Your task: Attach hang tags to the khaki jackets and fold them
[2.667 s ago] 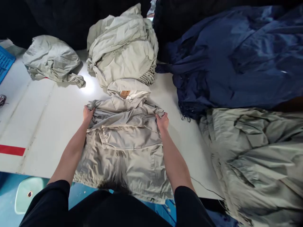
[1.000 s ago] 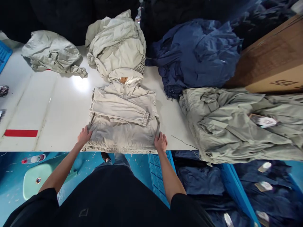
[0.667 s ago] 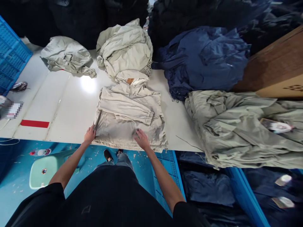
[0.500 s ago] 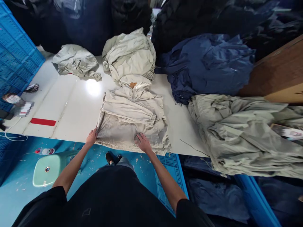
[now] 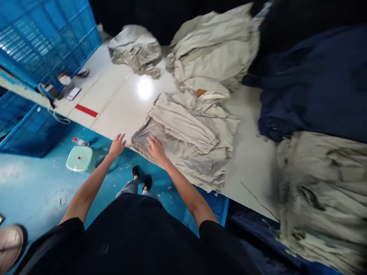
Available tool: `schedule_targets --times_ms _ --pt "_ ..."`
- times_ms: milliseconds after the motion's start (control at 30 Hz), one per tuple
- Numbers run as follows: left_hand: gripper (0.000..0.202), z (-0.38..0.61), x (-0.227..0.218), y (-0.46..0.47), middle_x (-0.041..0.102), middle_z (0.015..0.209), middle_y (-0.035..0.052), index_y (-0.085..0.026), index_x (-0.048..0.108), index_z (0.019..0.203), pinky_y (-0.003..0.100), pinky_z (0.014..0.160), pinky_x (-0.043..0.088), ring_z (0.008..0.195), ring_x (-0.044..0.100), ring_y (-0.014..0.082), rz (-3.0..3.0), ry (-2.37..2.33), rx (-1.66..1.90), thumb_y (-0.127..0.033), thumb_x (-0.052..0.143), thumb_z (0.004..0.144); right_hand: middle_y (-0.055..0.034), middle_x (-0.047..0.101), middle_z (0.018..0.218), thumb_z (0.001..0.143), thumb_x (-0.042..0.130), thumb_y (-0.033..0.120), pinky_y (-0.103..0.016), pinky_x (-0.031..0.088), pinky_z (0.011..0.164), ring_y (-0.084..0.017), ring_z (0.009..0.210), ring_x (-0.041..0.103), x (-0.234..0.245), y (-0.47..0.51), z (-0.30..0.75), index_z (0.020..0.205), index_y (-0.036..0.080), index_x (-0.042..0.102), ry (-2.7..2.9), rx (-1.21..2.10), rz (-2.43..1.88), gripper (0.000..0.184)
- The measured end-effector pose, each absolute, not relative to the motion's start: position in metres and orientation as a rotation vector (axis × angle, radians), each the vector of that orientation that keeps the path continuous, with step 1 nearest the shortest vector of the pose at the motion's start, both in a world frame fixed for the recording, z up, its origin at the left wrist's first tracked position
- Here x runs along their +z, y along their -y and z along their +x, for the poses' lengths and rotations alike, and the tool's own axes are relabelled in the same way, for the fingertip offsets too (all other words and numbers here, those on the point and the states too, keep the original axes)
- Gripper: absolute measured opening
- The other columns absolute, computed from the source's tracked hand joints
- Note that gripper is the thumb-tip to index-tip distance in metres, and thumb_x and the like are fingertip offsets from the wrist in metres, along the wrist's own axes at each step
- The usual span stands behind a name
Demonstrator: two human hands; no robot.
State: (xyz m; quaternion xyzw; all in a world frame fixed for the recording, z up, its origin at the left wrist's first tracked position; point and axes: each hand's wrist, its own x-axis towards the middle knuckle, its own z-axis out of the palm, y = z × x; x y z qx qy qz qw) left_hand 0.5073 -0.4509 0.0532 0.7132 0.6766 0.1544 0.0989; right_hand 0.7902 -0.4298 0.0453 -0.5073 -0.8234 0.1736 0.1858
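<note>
A beige jacket [image 5: 183, 118] lies on the white table in front of me, one sleeve with an elastic cuff folded across its body. My right hand [image 5: 156, 148] is over the jacket's lower left part, fingers spread; whether it touches the cloth I cannot tell. Just left of the jacket, my left hand [image 5: 117, 145] is at the table's front edge, fingers apart and holding nothing. Behind the jacket sits a heap of beige garments [image 5: 212, 49], with a brown label showing near the jacket's collar.
A smaller beige bundle [image 5: 134, 49] lies at the back left. Navy garments [image 5: 312, 84] and an olive pile [image 5: 323, 191] cover the right side. Blue crates [image 5: 48, 38] stand at the left. A green stool [image 5: 80, 158] and a bottle [image 5: 80, 141] are on the floor.
My left hand has come off the jacket's left edge, its fingers now spread. My right hand has moved left across the jacket. The view has turned to the left.
</note>
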Motion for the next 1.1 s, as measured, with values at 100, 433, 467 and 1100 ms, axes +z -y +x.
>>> schedule_targets --times_ms 100,433,467,1100 --pt "0.049 0.475 0.058 0.481 0.045 0.146 0.0184 -0.016 0.042 0.146 0.047 0.11 0.04 0.136 0.045 0.0286 1.996 -2.082 0.493 -0.034 0.039 0.1 -0.0107 0.04 0.155 0.1 0.038 0.037 -0.045 0.025 0.119 -0.027 0.146 0.031 0.046 0.433 0.745 0.145 0.016 0.048 2.381 0.535 -1.294 0.05" --pt "0.05 0.322 0.055 0.557 0.042 0.147 0.0177 -0.018 0.042 0.147 0.048 0.112 0.04 0.137 0.043 0.0286 1.79 -2.228 0.743 -0.032 0.042 0.099 -0.0111 0.056 0.142 0.099 0.041 0.032 -0.045 0.029 0.117 -0.028 0.14 0.04 0.048 0.433 0.581 0.14 0.016 0.052 2.483 0.512 -1.131 0.046" --pt "0.05 0.3 0.054 0.565 0.042 0.147 0.0174 -0.018 0.041 0.147 0.048 0.112 0.04 0.137 0.044 0.0285 1.797 -2.23 0.735 -0.032 0.042 0.099 -0.0109 0.056 0.142 0.099 0.041 0.032 -0.045 0.029 0.117 -0.028 0.14 0.04 0.046 0.435 0.561 0.14 0.015 0.053 2.474 0.506 -1.147 0.046" --pt "0.048 0.083 0.046 0.516 0.044 0.147 0.0155 -0.021 0.044 0.145 0.043 0.108 0.042 0.134 0.047 0.0276 2.015 -2.087 0.506 -0.036 0.041 0.1 -0.0115 0.063 0.134 0.1 0.043 0.033 -0.042 0.032 0.115 -0.023 0.135 0.048 0.037 0.444 0.333 0.137 0.02 0.055 2.594 0.476 -1.387 0.04"
